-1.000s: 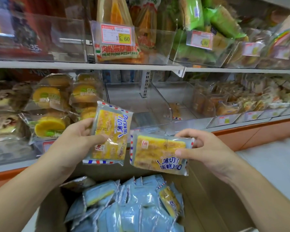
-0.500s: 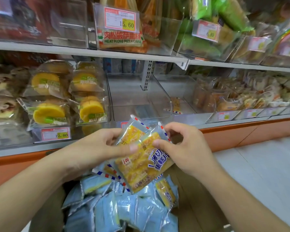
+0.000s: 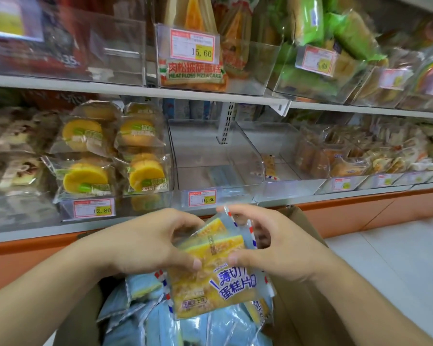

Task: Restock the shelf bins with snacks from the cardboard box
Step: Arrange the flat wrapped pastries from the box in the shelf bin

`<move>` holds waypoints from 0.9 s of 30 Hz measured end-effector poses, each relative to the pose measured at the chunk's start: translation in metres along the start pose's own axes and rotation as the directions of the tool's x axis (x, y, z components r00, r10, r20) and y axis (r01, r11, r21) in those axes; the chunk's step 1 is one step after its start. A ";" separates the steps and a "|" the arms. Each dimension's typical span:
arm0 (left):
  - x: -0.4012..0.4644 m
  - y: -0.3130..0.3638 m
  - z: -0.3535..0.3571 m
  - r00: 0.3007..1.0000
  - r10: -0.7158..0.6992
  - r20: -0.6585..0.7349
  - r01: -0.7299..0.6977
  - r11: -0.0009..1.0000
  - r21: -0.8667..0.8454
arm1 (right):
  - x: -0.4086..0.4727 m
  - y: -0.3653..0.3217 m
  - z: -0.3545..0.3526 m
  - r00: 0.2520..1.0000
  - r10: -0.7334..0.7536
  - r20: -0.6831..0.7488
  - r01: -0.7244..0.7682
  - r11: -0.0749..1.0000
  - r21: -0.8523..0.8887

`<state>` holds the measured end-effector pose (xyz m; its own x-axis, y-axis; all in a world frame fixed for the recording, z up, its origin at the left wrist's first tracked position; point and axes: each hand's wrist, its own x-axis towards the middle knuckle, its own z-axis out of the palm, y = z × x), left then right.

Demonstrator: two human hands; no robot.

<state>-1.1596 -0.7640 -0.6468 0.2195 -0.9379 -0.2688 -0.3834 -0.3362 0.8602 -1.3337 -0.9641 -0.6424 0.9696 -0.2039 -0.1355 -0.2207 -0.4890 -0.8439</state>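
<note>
Two yellow cake-slice packets [image 3: 210,273] with blue lettering and red-blue striped edges are stacked together above the cardboard box [image 3: 298,308]. My left hand [image 3: 145,240] grips the stack from the left, thumb on top. My right hand [image 3: 278,245] pinches it from the right. Below them the box holds several more packets [image 3: 145,318], mostly showing pale blue backs. Straight ahead on the lower shelf stands a clear bin [image 3: 210,166] with nothing in it and a 10.80 price tag. The clear bin [image 3: 280,168] to its right holds one similar packet.
Bins of round yellow cakes [image 3: 115,156] sit left of the clear bin, and bins of wrapped breads [image 3: 348,158] to the right. The upper shelf [image 3: 185,93] carries pizza cake and green-wrapped packs. An orange base panel [image 3: 360,211] runs under the shelf; pale floor lies at the right.
A second ago each hand held one packet apart. The hands came together and the two packets now lie stacked between them, lower over the box.
</note>
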 end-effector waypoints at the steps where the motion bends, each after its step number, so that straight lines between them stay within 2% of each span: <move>1: -0.001 0.000 -0.003 1.000 -0.005 -0.024 0.005 1.000 -0.024 | 0.001 0.000 -0.002 1.000 0.019 -0.003 -0.019 1.000 0.005; 5: -0.006 0.003 -0.012 0.980 -0.011 -0.197 -0.001 0.998 -0.064 | 0.004 -0.002 -0.006 1.000 0.019 -0.023 -0.016 0.994 0.109; 8: -0.003 0.001 -0.013 0.911 -0.005 -0.412 -0.009 0.999 -0.033 | 0.002 -0.005 -0.006 0.994 0.054 -0.096 -0.033 0.978 0.207; 10: 0.000 -0.003 -0.011 0.866 -0.042 -0.498 -0.037 0.988 -0.149 | 0.001 -0.004 -0.007 0.983 0.079 -0.167 -0.026 0.954 0.297; 12: 0.004 -0.008 -0.008 0.866 -0.102 -0.490 -0.084 0.935 -0.343 | 0.001 -0.002 -0.008 0.962 0.083 -0.260 0.025 0.922 0.387; 14: 0.009 -0.012 0.000 0.909 -0.144 -0.392 -0.097 0.841 -0.533 | 0.002 0.002 -0.008 0.931 0.098 -0.351 0.102 0.854 0.510; 17: 0.017 -0.012 0.016 0.933 -0.145 -0.328 -0.144 0.686 -0.713 | 0.007 0.008 0.001 0.891 0.144 -0.431 0.176 0.764 0.621; 20: 0.024 -0.006 0.024 0.890 -0.190 -0.414 -0.230 0.596 -0.769 | 0.009 0.014 0.015 0.892 0.165 -0.421 0.113 0.821 0.560; 23: 0.026 -0.001 0.026 0.835 -0.217 -0.506 -0.275 0.631 -0.725 | 0.010 0.018 0.026 0.925 0.163 -0.342 0.025 0.874 0.485; 27: 0.028 0.001 0.020 0.803 -0.178 -0.569 -0.234 0.784 -0.575 | 0.012 0.016 0.024 0.955 0.212 -0.207 -0.139 0.938 0.318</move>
<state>-1.1722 -0.7922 -0.6619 0.7552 -0.6440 -0.1220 0.1634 0.0047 0.9866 -1.3229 -0.9545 -0.6699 0.8573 -0.4742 -0.2004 -0.3079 -0.1603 -0.9378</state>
